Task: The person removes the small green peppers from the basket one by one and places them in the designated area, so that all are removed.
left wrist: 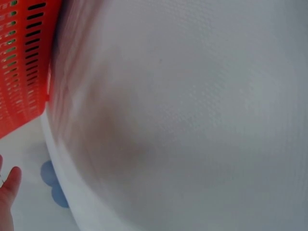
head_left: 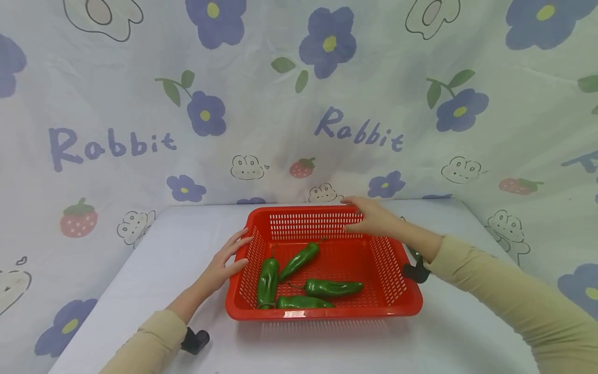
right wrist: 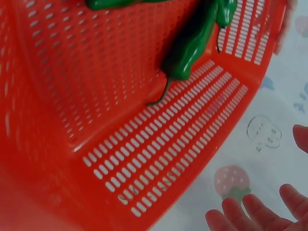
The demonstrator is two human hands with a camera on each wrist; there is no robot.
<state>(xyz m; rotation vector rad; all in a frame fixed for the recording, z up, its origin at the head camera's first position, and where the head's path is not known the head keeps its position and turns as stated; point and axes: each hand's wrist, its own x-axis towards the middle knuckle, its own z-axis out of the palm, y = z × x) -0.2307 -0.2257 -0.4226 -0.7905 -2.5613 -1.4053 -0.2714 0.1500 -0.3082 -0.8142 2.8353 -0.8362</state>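
Observation:
A red plastic basket with slotted walls holds several long green peppers, one green pepper lying near its front. My left hand is at the basket's left rim, fingers extended and seeming to touch it; part of that hand shows at the left wrist view's edge. Above the back right part of the basket is my right hand, with nothing held. In the right wrist view its fingers are spread, apart from the basket's rim. Another green pepper lies inside, stem toward the slotted wall.
The basket stands on a white table. A patterned cloth hangs behind and at the sides. Something dark green shows partly behind my right forearm, mostly hidden. Black wrist mounts sit under my sleeves.

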